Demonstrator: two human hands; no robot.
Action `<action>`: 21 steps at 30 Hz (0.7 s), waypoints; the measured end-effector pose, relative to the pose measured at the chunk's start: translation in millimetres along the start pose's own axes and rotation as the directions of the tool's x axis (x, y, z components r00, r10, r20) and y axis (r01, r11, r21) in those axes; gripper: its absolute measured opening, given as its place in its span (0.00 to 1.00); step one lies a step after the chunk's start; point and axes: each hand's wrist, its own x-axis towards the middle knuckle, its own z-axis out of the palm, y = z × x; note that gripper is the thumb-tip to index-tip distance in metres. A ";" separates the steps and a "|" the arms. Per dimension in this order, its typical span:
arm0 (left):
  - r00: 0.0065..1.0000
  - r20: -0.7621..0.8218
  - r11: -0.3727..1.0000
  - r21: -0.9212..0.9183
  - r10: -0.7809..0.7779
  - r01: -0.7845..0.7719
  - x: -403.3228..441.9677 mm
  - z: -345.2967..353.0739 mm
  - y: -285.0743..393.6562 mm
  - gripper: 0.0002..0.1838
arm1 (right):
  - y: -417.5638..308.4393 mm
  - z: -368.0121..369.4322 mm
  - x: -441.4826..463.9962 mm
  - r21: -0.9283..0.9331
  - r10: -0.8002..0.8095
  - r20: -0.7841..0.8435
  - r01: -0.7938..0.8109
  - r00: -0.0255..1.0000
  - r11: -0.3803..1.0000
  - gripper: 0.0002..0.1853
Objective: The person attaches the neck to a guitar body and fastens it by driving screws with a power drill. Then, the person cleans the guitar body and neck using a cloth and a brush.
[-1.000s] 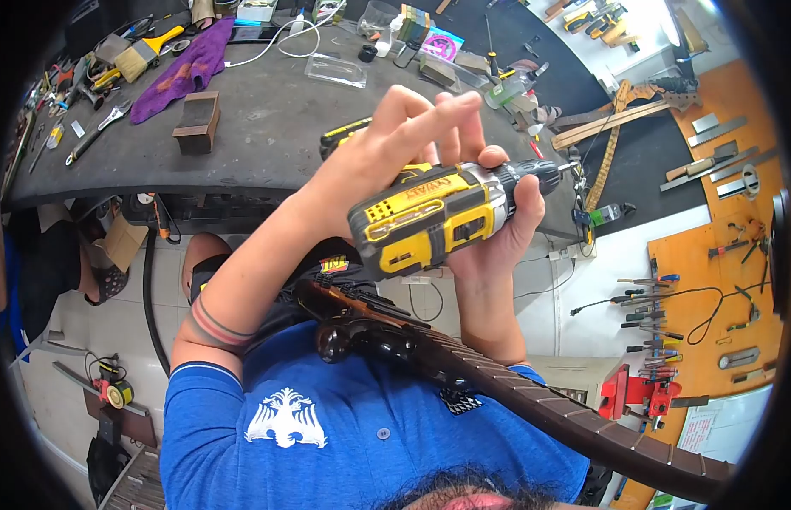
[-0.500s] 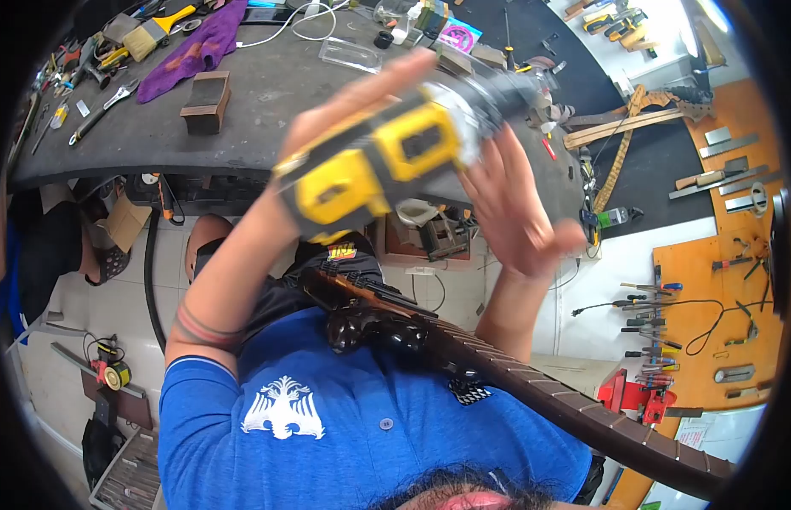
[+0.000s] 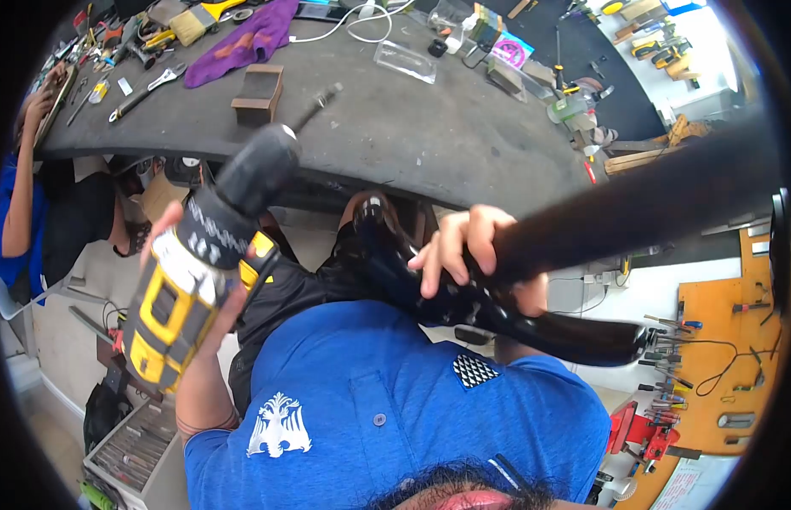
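A yellow-and-black power drill (image 3: 162,302) is in my left hand (image 3: 228,316), its fingers wrapped round it. The drill's black chuck (image 3: 264,166) points up and right toward the bench, with a thin bit (image 3: 317,105) sticking out over the bench edge. My right hand (image 3: 468,242) grips a glossy black electric guitar (image 3: 574,334) where neck and body meet. The guitar's dark neck (image 3: 633,200) rises toward the upper right, close to the camera and blurred. Its body lies across my lap and chest, with the strings' side hidden.
Ahead is a dark workbench (image 3: 370,144) holding a sanding block (image 3: 258,93), a purple cloth (image 3: 242,47), an adjustable wrench (image 3: 149,92) and a clear plastic tray (image 3: 404,61). Another person's arm (image 3: 26,161) works at the far left. A tool board (image 3: 723,297) hangs at right.
The drill has swung left and down in my left hand. My right hand has left the chuck area and now grips the guitar, which has turned over and its neck has risen.
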 end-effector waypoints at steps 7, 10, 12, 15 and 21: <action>0.819 0.253 0.687 0.449 0.515 -0.571 -72.1 -7.4 -41.2 0.39 | 18.6 1.0 24.9 -0.080 -0.011 -0.471 -0.030 0.882 0.996 0.36; 0.873 0.416 0.913 0.194 0.253 -0.358 -57.8 12.1 -19.1 0.35 | 15.9 -4.4 29.0 -0.063 0.030 -0.464 -0.067 0.885 0.996 0.36; 0.786 0.514 0.831 0.223 0.344 -0.510 -37.7 30.5 -7.1 0.48 | 20.2 -8.3 27.9 -0.078 -0.010 -0.449 -0.028 0.893 0.997 0.37; 0.811 0.488 0.881 0.160 0.321 -0.445 -38.4 38.3 -13.7 0.38 | 20.6 -13.7 23.4 -0.118 -0.051 -0.425 0.001 0.904 0.993 0.38; 0.809 0.491 0.892 0.126 0.324 -0.434 -36.2 45.5 -29.8 0.35 | 19.6 -14.6 15.2 -0.082 -0.066 -0.421 0.035 0.905 0.996 0.38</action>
